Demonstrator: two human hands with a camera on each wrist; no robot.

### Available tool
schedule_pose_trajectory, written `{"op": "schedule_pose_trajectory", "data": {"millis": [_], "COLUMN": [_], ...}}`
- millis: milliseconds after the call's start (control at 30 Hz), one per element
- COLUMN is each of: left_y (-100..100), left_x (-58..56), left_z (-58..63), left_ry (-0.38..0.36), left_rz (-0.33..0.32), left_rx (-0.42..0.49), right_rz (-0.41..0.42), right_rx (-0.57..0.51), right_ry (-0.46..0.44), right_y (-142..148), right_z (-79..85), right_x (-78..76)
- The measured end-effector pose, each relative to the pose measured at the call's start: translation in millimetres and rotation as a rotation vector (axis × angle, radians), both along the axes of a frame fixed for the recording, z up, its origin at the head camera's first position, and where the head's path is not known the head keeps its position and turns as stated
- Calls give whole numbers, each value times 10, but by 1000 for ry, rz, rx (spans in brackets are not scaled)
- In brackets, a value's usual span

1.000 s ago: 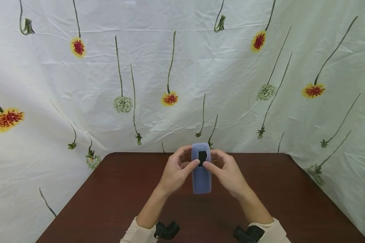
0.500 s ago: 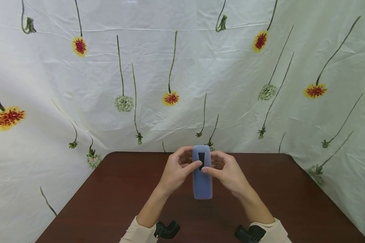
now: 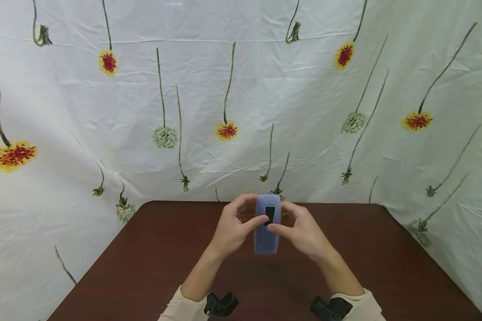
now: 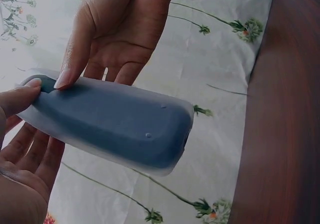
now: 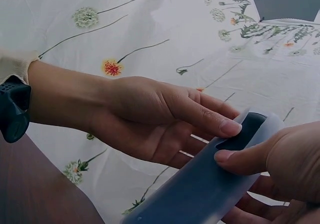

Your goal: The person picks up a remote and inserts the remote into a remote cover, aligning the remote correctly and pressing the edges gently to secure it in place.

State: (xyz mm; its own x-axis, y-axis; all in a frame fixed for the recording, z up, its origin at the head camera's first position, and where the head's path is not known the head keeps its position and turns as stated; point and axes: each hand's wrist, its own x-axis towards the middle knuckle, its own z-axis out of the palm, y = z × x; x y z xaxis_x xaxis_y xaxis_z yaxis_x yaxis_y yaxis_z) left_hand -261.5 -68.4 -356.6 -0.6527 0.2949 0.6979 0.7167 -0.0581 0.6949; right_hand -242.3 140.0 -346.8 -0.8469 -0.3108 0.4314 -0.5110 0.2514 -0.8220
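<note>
A long, rounded, remote-shaped device in a translucent bluish silicone cover [image 3: 266, 243] is held up over the table between both hands. My left hand [image 3: 234, 225] grips its upper left side, thumb on the front and fingers behind. On the opposite side, my right hand [image 3: 303, 229] grips it likewise. Both thumbs lie at an opening in the cover, where a dark surface [image 3: 270, 213] shows. In the left wrist view, small bumps mark the far end of the cover [image 4: 120, 119]. Fingers behind it are partly hidden.
Beneath the hands lies a dark reddish-brown table [image 3: 164, 267]. A white cloth [image 3: 305, 98] printed with flowers hangs behind and beside it. Black wrist-worn devices [image 3: 221, 304] sit at both cuffs. A grey panel [image 5: 287, 1] shows at a corner of the right wrist view.
The covered device first tilted so its lower end dropped, then that end came back up. Both thumbs shifted slightly down around the opening, and the visible dark patch changed shape.
</note>
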Motion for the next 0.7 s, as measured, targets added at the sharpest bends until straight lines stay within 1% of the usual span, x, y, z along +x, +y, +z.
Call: {"op": "schedule_pose_trajectory", "data": {"millis": [133,200,267,367,467,700], "left_y": [5,4,-1,-9,-12,-2], "left_x": [-2,-6,-15,-27,-42,-59], "left_z": [5,6,2,-3,-10,-9], "left_ry": [-18,-28,-24,10,54,137], "left_rz": [-22,-31,-28,-10,6,5], "left_rx": [9,13,2,-21,-41,-56], "right_rz": [-6,-35,-78,-137,-151,-156], "right_rx": [-23,-12,14,61,84,145], "right_ry": [33,84,167,304,418,664], "right_y": [4,4,7,17,32,58], "right_z": [-4,-6,-15,-34,-50,-51], "right_x": [5,15,15,1,-28,-81]}}
